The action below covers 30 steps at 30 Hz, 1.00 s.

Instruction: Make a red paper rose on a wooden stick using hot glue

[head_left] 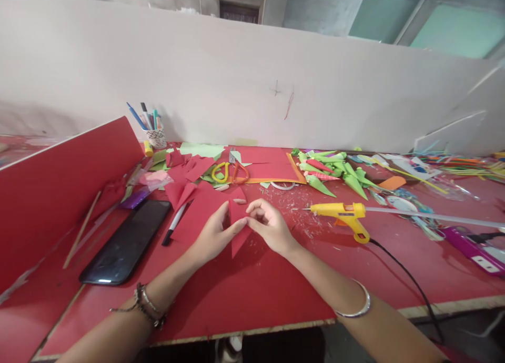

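Note:
Above the red tabletop, a folded piece of red paper (238, 226) with a pointed lower end is held between both hands. My left hand (220, 227) grips its left side, thumb laid across the front. My right hand (272, 227) pinches its right edge between thumb and curled fingers. Behind the hands lie red paper sheets (197, 210) and scissors with yellow and red handles (221, 172). A black-capped marker (173, 225) rests on the table to the left of my left hand.
A black phone (126, 244) lies at left, near a red upright panel (67, 194). The yellow glue gun (343, 215) sits right, its cord (410, 273) crossing the front edge. Behind it are green paper cones (321, 185), a purple power strip (475, 250) and a pen cup (156, 137).

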Tool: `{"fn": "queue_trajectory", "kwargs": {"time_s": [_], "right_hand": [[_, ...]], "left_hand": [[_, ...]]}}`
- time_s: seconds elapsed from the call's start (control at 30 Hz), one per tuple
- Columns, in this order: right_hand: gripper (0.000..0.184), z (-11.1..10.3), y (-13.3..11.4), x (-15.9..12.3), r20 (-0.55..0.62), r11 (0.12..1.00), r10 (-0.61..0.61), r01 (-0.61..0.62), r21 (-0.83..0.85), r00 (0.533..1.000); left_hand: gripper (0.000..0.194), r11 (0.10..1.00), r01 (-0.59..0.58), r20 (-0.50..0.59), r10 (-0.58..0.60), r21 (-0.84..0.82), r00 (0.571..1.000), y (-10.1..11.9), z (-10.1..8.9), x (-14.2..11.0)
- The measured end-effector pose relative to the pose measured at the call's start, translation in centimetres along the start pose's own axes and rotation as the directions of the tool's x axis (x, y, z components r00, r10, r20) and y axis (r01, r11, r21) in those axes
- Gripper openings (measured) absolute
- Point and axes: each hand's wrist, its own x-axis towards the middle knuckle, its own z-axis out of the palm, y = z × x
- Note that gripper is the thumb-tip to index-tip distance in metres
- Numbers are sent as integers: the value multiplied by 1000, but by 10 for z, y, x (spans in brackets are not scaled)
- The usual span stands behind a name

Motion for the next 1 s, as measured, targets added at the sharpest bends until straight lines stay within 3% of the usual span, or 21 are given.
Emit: {"fn": "queue_trajectory", "kwargs": {"time_s": [0.17, 0.3, 0.47, 0.57, 0.67, 0.83, 1.0], "right_hand": [[18, 0, 2, 1, 32, 990, 127, -129, 59, 991], [18, 1, 5, 1, 134, 983, 171, -178, 45, 976], [27, 2, 5, 0, 173, 993, 118, -121, 5, 978], [23, 3, 3, -1, 114, 997, 74, -70, -37, 991], [17, 2, -1, -2, 38, 998, -25, 27, -53, 999], [34, -2, -4, -5, 178, 990, -100, 116, -81, 979], [16, -2, -5, -2, 107, 988, -142, 147, -39, 984]], "left_hand": [[23, 983, -27, 82, 43, -184, 996, -1, 0, 3], [22, 983, -13, -3, 13, -185, 1000, -2, 0, 5], [26, 986, 54, -23, -58, -157, 998, -5, -2, 4], [42, 985, 129, 39, -125, -112, 991, -9, -3, 3], [44, 979, 152, 54, -146, -133, 988, -10, -3, 4], [43, 946, 213, -3, -221, -244, 975, -3, -4, 4], [43, 951, 201, 26, -201, -236, 979, 3, -5, 3]]}}
